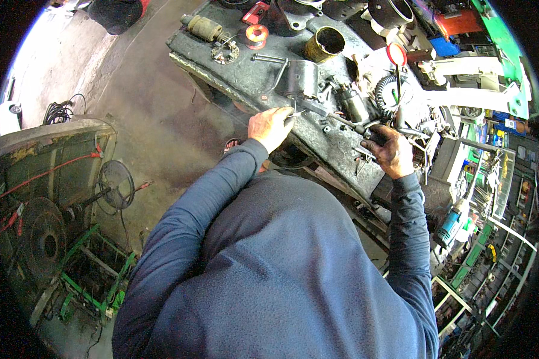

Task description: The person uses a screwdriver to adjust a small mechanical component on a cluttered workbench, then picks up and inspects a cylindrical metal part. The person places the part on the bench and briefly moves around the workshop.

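Observation:
My left hand point(271, 127) is at the bench's near edge, its thumb and fingers pinching a small thin metal part point(296, 113). My right hand point(392, 154) is closed round the dark handle of a long tool that looks like a soldering iron point(341, 120). Its thin shaft runs left to a thick, blunt dark head close to the small part; whether they touch I cannot tell. Just beyond stands a grey metal cylinder point(302, 78), a motor housing by its look. A smaller cylindrical motor part point(353, 103) lies to its right.
On the dark workbench point(236, 75) are a red spool of wire point(256, 36), a motor armature point(202, 27) and a rusty open can point(324, 44). Loose metal parts and a coiled black cord point(387, 94) crowd the right. A green metal frame point(96, 269) stands on the floor at left.

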Available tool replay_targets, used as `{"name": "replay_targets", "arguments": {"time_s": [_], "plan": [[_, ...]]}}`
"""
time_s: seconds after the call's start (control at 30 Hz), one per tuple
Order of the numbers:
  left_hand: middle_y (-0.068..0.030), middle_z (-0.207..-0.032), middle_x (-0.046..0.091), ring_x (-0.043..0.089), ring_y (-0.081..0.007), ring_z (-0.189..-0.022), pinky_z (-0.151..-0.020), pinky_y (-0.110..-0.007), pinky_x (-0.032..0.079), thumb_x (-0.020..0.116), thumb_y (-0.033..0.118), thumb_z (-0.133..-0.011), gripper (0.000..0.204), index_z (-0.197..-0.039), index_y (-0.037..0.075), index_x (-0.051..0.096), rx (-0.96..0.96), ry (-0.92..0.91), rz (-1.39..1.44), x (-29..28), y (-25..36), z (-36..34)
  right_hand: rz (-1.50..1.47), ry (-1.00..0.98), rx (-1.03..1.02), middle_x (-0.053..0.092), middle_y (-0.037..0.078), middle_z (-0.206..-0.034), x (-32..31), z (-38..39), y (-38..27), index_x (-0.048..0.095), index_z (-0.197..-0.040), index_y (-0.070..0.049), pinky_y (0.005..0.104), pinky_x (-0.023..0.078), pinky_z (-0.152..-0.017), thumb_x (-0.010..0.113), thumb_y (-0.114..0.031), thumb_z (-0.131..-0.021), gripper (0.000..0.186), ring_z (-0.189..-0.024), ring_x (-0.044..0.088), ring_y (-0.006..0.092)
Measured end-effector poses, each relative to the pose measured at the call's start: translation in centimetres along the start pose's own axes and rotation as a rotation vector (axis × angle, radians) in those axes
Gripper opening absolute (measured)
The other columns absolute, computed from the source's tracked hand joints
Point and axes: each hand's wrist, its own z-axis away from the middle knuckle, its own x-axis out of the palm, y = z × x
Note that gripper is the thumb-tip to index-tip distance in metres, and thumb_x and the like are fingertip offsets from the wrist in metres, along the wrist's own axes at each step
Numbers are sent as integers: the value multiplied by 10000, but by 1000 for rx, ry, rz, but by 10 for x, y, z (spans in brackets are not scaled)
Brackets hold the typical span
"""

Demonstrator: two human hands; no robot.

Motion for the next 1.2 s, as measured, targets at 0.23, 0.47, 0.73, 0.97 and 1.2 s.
{"name": "replay_targets", "arguments": {"time_s": [0.23,0.47,0.73,0.97,1.2], "plan": [[-48,-1031,739,722,-284,-883,-770,-413,587,707,291,-893,282,-1154,185,723,73,-48,-109,-16,-5,-1,238,164,-157,698,101,-1030,0,11,-13,715,-1122,-129,431,560,-803,834,-356,-793,417,-949,697,331],[-45,-984,726,716,-289,-845,-730,-426,584,706,277,-894,259,-1142,204,720,176,6,-107,-15,-14,-4,160,141,-94,685,95,-982,4,15,-17,708,-1118,-147,425,557,-764,841,-261,-759,399,-898,688,325],[-53,-992,728,724,-286,-847,-740,-422,586,680,292,-910,276,-1157,170,703,178,-38,-128,-20,-18,-5,222,222,-201,687,109,-977,-2,12,-22,718,-1103,-121,419,560,-773,849,-294,-757,408,-897,690,339],[-78,-1038,745,724,-308,-898,-773,-425,581,745,342,-872,360,-1161,132,706,48,-25,-93,-20,-10,-3,155,138,-75,709,132,-1029,2,9,-12,729,-1119,-98,416,562,-794,872,-351,-743,475,-937,702,359],[-89,-1041,753,726,-310,-916,-793,-424,583,748,385,-872,381,-1137,113,715,-4,-19,-78,-10,-1,-4,163,100,-46,714,133,-1047,-2,7,-17,732,-1122,-95,409,562,-812,864,-345,-760,460,-950,706,359]]}}
